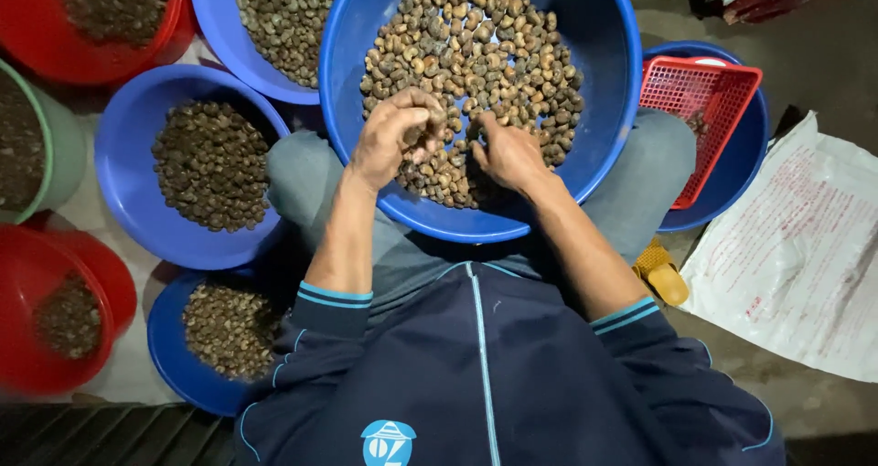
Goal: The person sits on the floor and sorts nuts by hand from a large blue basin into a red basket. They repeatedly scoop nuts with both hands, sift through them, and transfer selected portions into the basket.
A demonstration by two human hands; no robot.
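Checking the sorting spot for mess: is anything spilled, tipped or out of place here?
Nothing looks spilled. The nuts stay inside the big blue basin where the left hand and right hand work. Only the red mesh basket sits tilted in another blue basin, and a yellow sandal lies beside the knee.

Red basket (697,100), yellow sandal (662,271), perhaps a white sack (805,256).

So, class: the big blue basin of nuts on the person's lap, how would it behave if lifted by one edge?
The big blue basin would probably tip, since it rests only on the knees. The nuts, loose and rounded, would likely slide downhill. It looks heavy, being well filled.
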